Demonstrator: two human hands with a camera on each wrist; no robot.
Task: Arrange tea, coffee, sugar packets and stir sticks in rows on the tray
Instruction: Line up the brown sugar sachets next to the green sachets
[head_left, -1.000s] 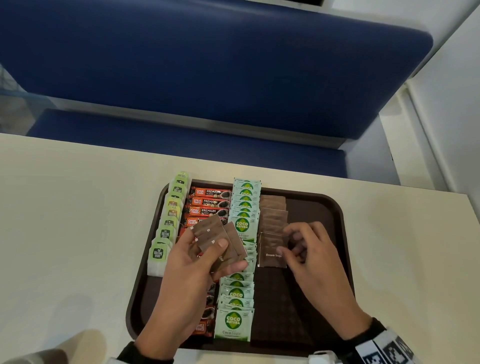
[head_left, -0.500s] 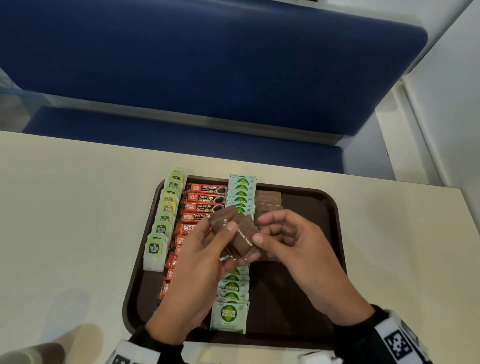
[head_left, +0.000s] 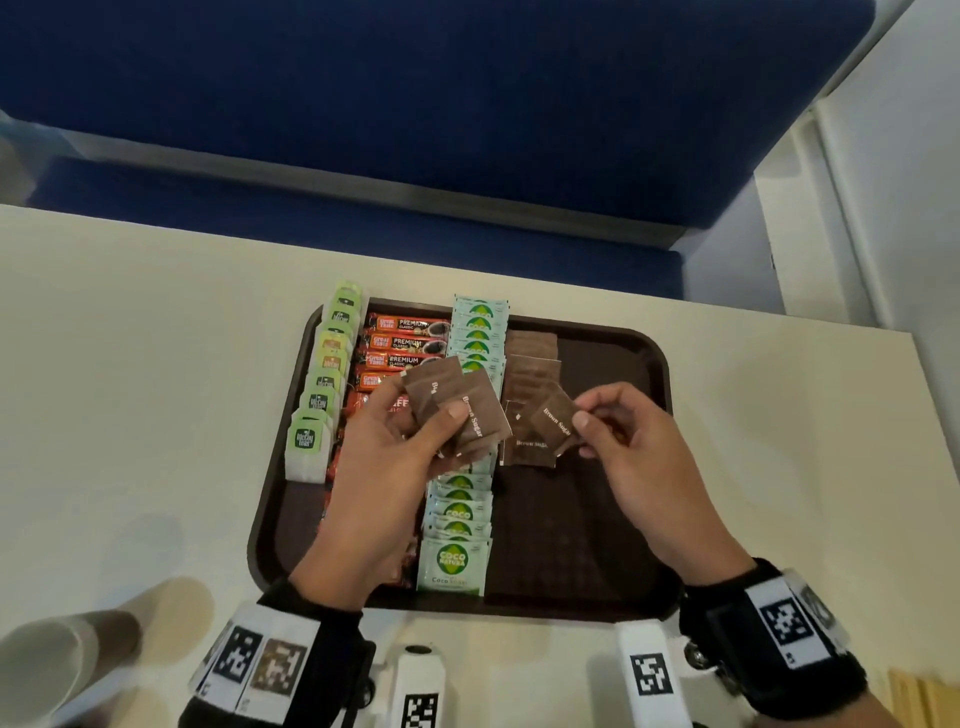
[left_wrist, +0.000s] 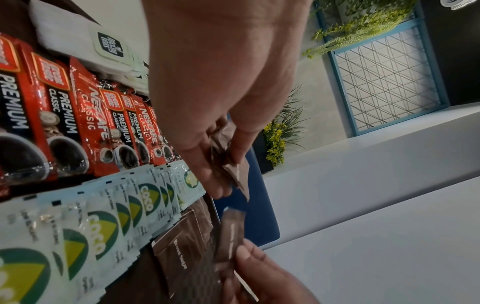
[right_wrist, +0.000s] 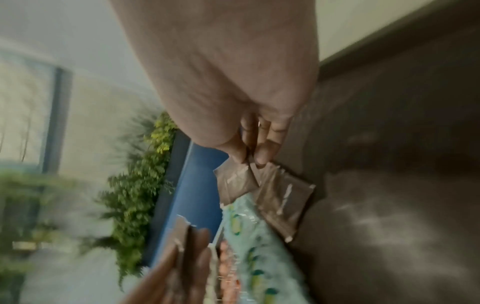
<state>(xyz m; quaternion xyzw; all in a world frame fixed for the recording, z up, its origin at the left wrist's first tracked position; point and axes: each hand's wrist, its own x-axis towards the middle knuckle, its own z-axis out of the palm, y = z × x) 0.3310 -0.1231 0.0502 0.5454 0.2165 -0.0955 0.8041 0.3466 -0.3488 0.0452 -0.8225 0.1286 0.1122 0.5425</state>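
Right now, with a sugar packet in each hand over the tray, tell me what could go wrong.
1. The left hand holds several fanned brown packets; one could slip onto the green sugar row below.
2. The right hand pinches one packet by its corner, so it may land crooked on the brown row.
3. A wrist could nudge the tea bags at the tray edge.

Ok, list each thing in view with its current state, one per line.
tray: on the table, partly filled
tea bags: in a row along the tray's left edge
coffee sachets: in a row
coco sugar packets: in a full-length row
brown sugar row: partly laid
left hand: holds a fan of brown sugar packets
right hand: pinches one brown sugar packet
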